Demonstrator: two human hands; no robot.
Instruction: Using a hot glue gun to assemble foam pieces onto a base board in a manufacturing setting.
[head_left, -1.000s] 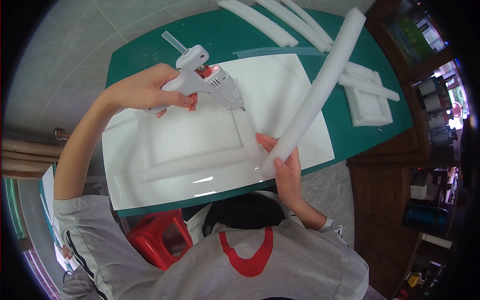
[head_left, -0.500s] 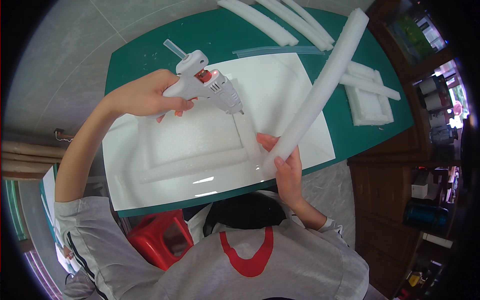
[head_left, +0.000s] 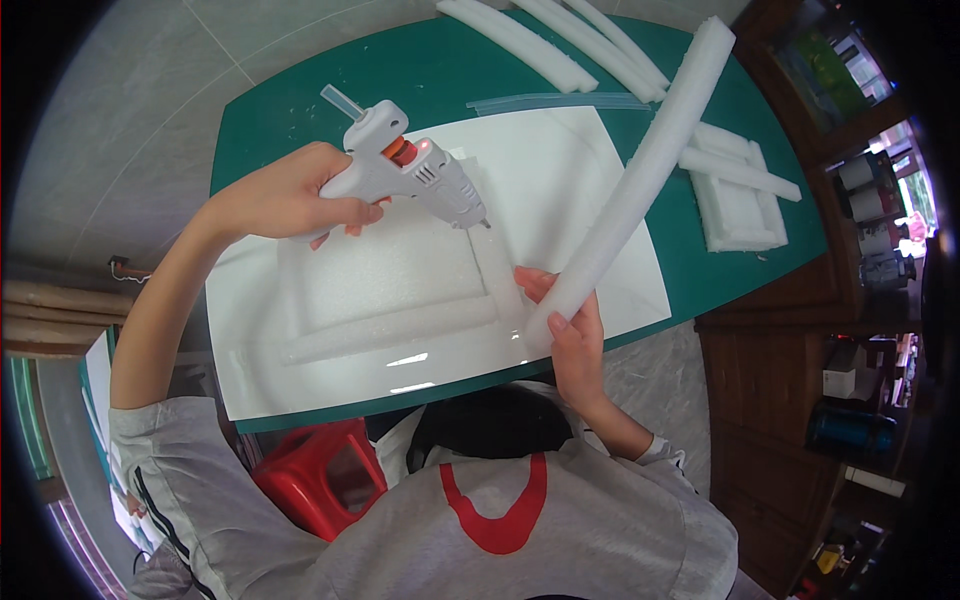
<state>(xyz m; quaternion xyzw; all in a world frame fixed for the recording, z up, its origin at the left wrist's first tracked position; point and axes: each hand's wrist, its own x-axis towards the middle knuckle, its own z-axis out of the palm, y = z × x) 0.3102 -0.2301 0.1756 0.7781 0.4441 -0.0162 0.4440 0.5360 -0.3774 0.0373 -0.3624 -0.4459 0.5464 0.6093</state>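
A white hot glue gun (head_left: 425, 180) with a clear glue stick (head_left: 342, 101) poking from its back is gripped in my left hand (head_left: 290, 195). Its small light glows red. The nozzle points down at the right strip of a white foam tray (head_left: 390, 265), a flat sheet edged with foam strips; whether it touches cannot be told. My right hand (head_left: 575, 335) is closed round the near end of a long white foam strip (head_left: 640, 180). That strip slants up and away to the right. The fingertips lie close to the tray's right side.
The tray rests on a white glossy sheet (head_left: 560, 150) over a green tabletop (head_left: 270, 110). Loose foam strips (head_left: 520, 45) lie at the far edge beside clear glue sticks (head_left: 560, 102). A smaller foam tray (head_left: 740, 190) stands at right. A red stool (head_left: 315, 480) is below the near edge.
The glue gun's rear has tilted slightly to the left while its nozzle stays over the right strip. The right hand and its foam strip have barely moved.
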